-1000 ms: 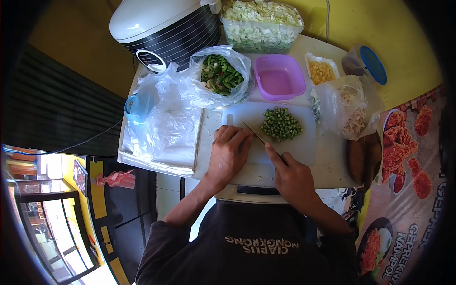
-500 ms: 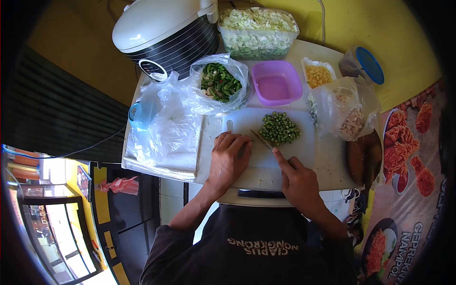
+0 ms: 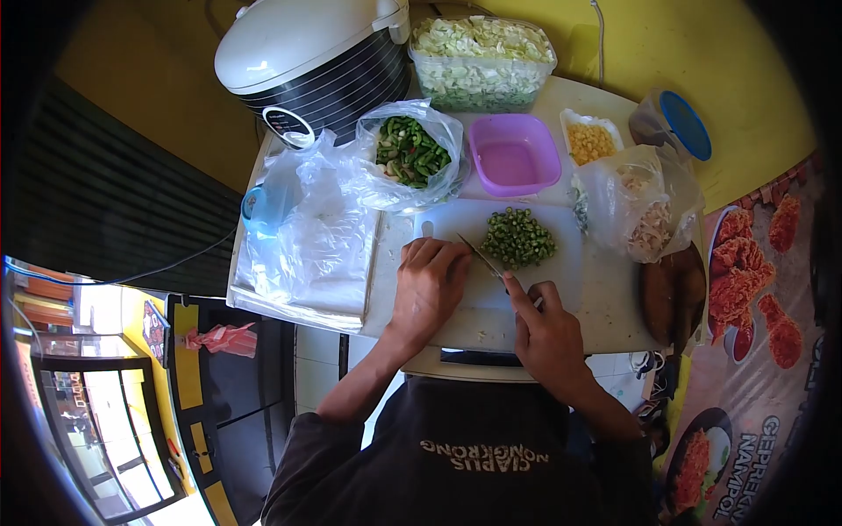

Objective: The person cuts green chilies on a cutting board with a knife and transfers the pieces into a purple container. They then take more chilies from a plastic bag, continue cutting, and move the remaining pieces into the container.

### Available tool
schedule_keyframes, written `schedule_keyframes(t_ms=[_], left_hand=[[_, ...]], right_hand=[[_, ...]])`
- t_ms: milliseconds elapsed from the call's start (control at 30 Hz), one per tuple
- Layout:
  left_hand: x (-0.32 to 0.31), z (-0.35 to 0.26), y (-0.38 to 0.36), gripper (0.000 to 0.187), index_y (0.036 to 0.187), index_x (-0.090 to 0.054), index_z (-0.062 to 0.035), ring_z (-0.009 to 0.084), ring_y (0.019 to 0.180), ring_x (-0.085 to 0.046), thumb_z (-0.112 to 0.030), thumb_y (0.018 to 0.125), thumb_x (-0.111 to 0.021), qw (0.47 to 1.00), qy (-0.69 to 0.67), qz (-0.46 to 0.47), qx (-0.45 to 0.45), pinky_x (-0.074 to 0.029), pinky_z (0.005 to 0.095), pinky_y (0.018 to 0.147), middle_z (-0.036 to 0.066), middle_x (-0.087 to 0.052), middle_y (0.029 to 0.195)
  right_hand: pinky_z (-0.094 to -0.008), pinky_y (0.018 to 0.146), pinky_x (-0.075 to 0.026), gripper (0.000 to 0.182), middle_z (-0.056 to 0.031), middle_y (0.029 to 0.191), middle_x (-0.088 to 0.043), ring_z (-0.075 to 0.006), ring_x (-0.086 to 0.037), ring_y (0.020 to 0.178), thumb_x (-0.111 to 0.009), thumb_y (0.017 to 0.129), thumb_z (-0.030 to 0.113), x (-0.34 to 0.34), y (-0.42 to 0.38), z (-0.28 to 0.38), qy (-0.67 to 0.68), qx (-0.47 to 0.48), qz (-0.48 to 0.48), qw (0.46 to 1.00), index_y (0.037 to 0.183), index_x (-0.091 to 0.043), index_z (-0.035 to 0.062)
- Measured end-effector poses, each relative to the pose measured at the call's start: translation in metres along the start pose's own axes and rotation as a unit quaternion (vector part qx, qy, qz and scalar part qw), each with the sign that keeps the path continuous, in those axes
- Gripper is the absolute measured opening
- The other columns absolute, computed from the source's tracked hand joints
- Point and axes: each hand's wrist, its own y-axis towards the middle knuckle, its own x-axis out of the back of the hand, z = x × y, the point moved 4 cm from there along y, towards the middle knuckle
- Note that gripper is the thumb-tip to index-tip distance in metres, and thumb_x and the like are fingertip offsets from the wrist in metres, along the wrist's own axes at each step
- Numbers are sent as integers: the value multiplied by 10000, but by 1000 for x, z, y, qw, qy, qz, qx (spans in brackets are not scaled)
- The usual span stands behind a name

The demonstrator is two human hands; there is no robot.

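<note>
My right hand (image 3: 551,337) grips a knife (image 3: 481,256), its index finger stretched along the back of the blade. My left hand (image 3: 430,280) rests on the white cutting board (image 3: 561,285) with its fingers curled, just left of the blade. Whatever those fingers hold is hidden beneath them. Right of the knife tip lies a heap of chopped green pieces (image 3: 519,238), which look like green chillies. Behind the board, a clear plastic bag (image 3: 364,180) stands open with whole green chillies (image 3: 412,151) inside. Beside it sits a purple plastic tub (image 3: 517,184).
A rice cooker (image 3: 324,79) and a container of shredded cabbage (image 3: 482,74) stand at the back. To the right are a tray of yellow pieces (image 3: 592,140), a bag of pale shreds (image 3: 645,215), a blue-lidded tub (image 3: 684,124) and a brown object (image 3: 671,294). Plastic wrappers (image 3: 307,254) lie left.
The knife has shifted slightly left, its tip now closer to my left fingers. My left hand stays curled on the board; the view has moved a little.
</note>
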Motion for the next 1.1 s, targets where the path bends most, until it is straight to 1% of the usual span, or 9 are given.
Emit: schedule_keyframes(t_ms=[167, 267, 467, 600, 767, 867, 967, 1100], left_hand=[[-2, 1, 0, 135, 965, -749, -52, 333, 910, -690, -52, 842, -804, 1000, 4, -5, -3, -526, 438, 854, 103, -733, 941], [-1, 1, 0, 133, 966, -747, -53, 328, 907, -685, -50, 844, -801, 1000, 4, -6, -5, -523, 437, 849, 98, -728, 941], [-3, 2, -1, 133, 971, -745, -55, 323, 906, -678, -47, 848, -796, 1000, 10, -2, -10, -517, 439, 838, 95, -717, 937], [-1, 0, 1, 126, 966, -743, -56, 321, 902, -678, -48, 850, -794, 1000, 9, -4, -2, -515, 438, 839, 94, -716, 926], [0, 1, 0, 116, 960, -744, -56, 319, 901, -677, -52, 855, -793, 1000, 2, -1, 0, -515, 435, 841, 89, -716, 918], [-2, 0, 0, 115, 960, -744, -56, 315, 901, -677, -52, 856, -794, 1000, 6, -4, -10, -516, 434, 844, 86, -716, 919], [-2, 2, -1, 119, 964, -747, -54, 312, 902, -677, -50, 856, -795, 1000, 6, -2, -9, -518, 435, 846, 86, -717, 924], [-1, 0, -2, 128, 982, -755, -48, 317, 902, -679, -48, 860, -794, 1000, 1, -1, -3, -523, 439, 844, 94, -717, 927]], right_hand=[[-424, 568, -554, 702, -103, 1017, -544, -271, -656, 699, -694, 865, 8, 9, -3, -1, -27, 4, 16, 1000, 1531, -550, 180], [-426, 574, -556, 716, -111, 1018, -542, -271, -654, 697, -689, 852, -2, 15, -4, -1, -47, -6, 43, 998, 1530, -552, 183], [-452, 592, -563, 761, -134, 1033, -528, -301, -671, 717, -692, 835, 6, -4, 12, 2, -29, -10, 45, 999, 1554, -519, 189], [-469, 602, -566, 773, -151, 1027, -515, -312, -677, 725, -690, 833, 6, -3, 20, 5, -20, -13, 65, 998, 1563, -502, 173], [-469, 594, -564, 776, -163, 1028, -509, -330, -675, 711, -689, 823, -10, 9, -1, 0, -18, -17, 86, 996, 1560, -500, 141], [-465, 593, -567, 774, -167, 1030, -508, -333, -670, 697, -688, 817, -16, 5, -5, -5, -12, -12, 76, 997, 1555, -502, 123], [-463, 600, -573, 768, -165, 1024, -507, -326, -665, 691, -686, 818, -15, -3, 2, 0, -30, -11, 75, 997, 1552, -508, 123], [-459, 604, -577, 766, -164, 1020, -506, -323, -666, 693, -686, 817, -15, 4, 3, -1, -26, -13, 85, 996, 1550, -514, 127]])
